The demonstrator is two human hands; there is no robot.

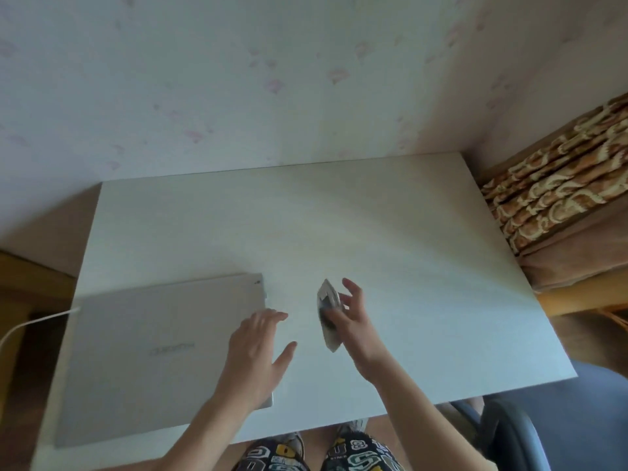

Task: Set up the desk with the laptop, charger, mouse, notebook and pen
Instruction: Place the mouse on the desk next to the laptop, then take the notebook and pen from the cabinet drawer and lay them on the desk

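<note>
A closed silver laptop (153,355) lies on the left part of the white desk (390,239). A white charger cable (30,322) runs off the laptop's left side. My left hand (258,351) hovers open over the laptop's right edge, fingers spread. My right hand (350,321) holds a small notebook (328,314) on edge, tilted, just above the desk's middle. The notebook's cover is blurred, pale with dark patches. I see no mouse and no pen.
A wall with faint pink flowers stands behind the desk. A sofa with a brown patterned cover (557,185) sits at the right. A dark chair arm (509,423) shows at the lower right. My patterned trousers (319,453) are below the desk's front edge.
</note>
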